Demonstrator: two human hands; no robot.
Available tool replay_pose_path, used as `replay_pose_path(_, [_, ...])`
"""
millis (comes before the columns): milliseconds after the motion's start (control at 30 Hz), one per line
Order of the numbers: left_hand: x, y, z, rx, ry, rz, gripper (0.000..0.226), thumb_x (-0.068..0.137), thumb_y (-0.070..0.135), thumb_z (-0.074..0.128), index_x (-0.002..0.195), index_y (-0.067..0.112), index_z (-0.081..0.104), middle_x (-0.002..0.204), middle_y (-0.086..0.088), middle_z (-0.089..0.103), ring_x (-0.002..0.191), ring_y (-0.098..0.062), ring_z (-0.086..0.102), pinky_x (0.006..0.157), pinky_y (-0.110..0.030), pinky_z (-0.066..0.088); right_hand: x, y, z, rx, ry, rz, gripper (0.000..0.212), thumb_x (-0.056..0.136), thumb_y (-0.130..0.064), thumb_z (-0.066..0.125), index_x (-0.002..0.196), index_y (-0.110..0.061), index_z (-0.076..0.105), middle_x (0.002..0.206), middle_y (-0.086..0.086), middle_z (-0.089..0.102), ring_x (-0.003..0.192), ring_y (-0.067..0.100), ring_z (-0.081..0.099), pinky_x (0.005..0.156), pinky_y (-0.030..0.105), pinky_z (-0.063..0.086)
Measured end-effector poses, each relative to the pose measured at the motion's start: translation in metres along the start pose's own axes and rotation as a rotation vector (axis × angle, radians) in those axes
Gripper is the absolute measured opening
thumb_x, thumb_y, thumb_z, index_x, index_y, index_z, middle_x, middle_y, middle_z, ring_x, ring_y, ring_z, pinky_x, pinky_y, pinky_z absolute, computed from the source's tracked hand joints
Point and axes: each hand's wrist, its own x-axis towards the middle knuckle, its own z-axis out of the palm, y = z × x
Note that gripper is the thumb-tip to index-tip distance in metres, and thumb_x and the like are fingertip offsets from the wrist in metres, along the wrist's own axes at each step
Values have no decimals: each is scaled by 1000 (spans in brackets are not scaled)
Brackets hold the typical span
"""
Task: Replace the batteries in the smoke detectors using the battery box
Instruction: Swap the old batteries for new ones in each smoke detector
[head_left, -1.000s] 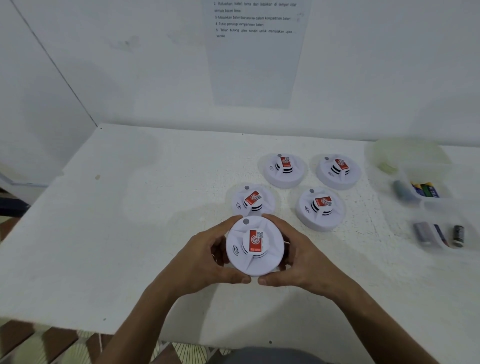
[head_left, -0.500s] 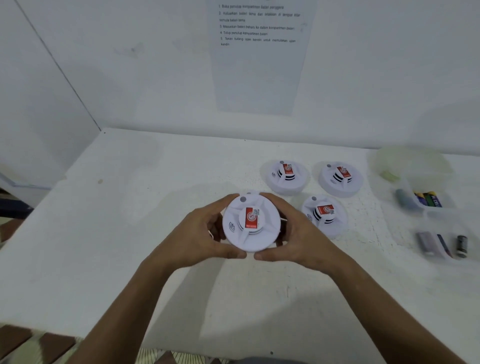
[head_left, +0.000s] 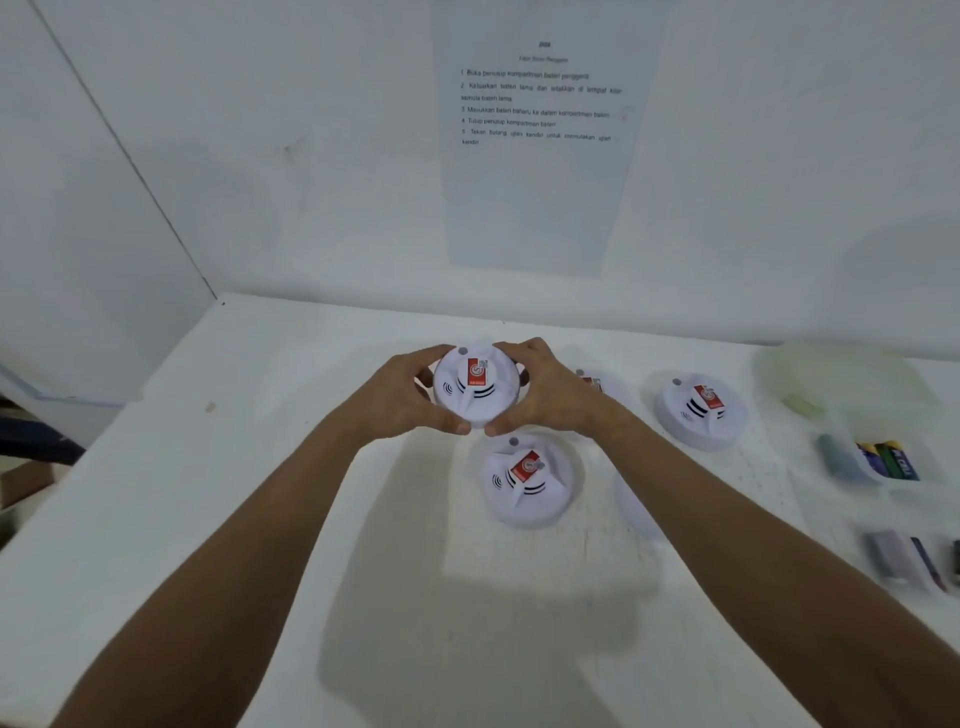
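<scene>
Up above the counter (head_left: 260, 519), we hold one detector (head_left: 475, 387), left hand (head_left: 410, 400) and right hand (head_left: 545, 397) fingers curled round its rim. Twisting too hard might make it slip and fall.

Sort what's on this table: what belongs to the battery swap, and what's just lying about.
Job:
held smoke detector, gripped by left hand and right hand
smoke detectors on the table
battery box

Lying about:
round plastic lid
instruction sheet on the wall
</scene>
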Motion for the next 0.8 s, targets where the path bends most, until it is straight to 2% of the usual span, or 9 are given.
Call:
replay_pose_path(133, [15, -18, -2, 3, -43, -53, 70, 55, 14, 93, 116, 29, 64, 99, 14, 70, 75, 0, 58, 69, -15, 50, 23, 11, 14, -39, 7, 51, 86, 55, -17, 96, 130, -20, 52, 122, 4, 45, 116, 20, 45, 92, 27, 44])
replay_pose_path(233, [22, -28, -2, 12, -66, -92, 65, 56, 9, 92, 115, 22, 65, 97, 9, 71, 73, 7, 61, 66, -7, 46, 36, 17, 23, -89, 7, 74, 88, 43, -34, 94, 121, -18, 56, 122, 10, 49, 109, 17, 43, 86, 27, 41])
replay_pose_path(333, [26, -35, -2, 38, -78, -118, 65, 57, 11, 92, 115, 21, 66, 99, 9, 71, 74, 9, 62, 66, -5, 45, 41, 21, 27, -103, 8, 93, 79, 55, -20, 95, 123, -13, 55, 123, 12, 47, 111, 21, 44, 90, 30, 43])
replay_pose_path(400, [28, -37, -2, 68, -85, -129, 63, 56, 14, 93, 114, 20, 67, 100, 8, 72, 76, 7, 63, 66, -4, 45, 42, 23, 28, -124, -1, 100, 82, 56, -22, 95, 127, -12, 54, 124, 12, 47, 114, 23, 44, 95, 34, 44])
replay_pose_path(467, [29, -39, -1, 87, -81, -132, 63, 56, 16, 93, 114, 20, 67, 102, 8, 72, 81, 3, 64, 69, -5, 45, 42, 24, 30, -138, -5, 103, 89, 55, -26, 95, 131, -11, 52, 126, 11, 47, 118, 24, 43, 100, 39, 44])
replay_pose_path(567, [27, -42, 0, 96, -63, -131, 60, 58, 20, 93, 112, 20, 67, 102, 6, 72, 85, -4, 66, 73, -14, 47, 43, 25, 32, -124, 9, 103, 80, 56, -24, 94, 125, -12, 54, 123, 10, 50, 116, 23, 42, 100, 40, 43])
replay_pose_path(667, [24, -38, -2, 143, -51, -147, 49, 60, 20, 91, 101, 17, 65, 96, 5, 70, 73, -1, 62, 71, -22, 45, 38, 22, 31, -125, 14, 98, 79, 59, -22, 92, 127, -12, 53, 125, 9, 51, 117, 23, 43, 101, 41, 43])
replay_pose_path(733, [19, -31, -4, 174, -32, -192, 55, 67, 15, 86, 113, 18, 57, 113, -1, 60, 82, -6, 59, 74, -23, 43, 31, 18, 26, -111, 14, 88, 83, 63, -22, 92, 133, -13, 50, 132, 6, 49, 118, 21, 44, 100, 41, 44])
replay_pose_path(800, [16, -19, -6, 234, -1, -221, 82, 73, 20, 81, 143, 15, 39, 137, -1, 43, 113, -15, 53, 85, -23, 41, 20, 15, 17, -73, 39, 88, 99, 67, -23, 90, 149, -13, 35, 143, 2, 39, 117, 16, 45, 98, 34, 47])
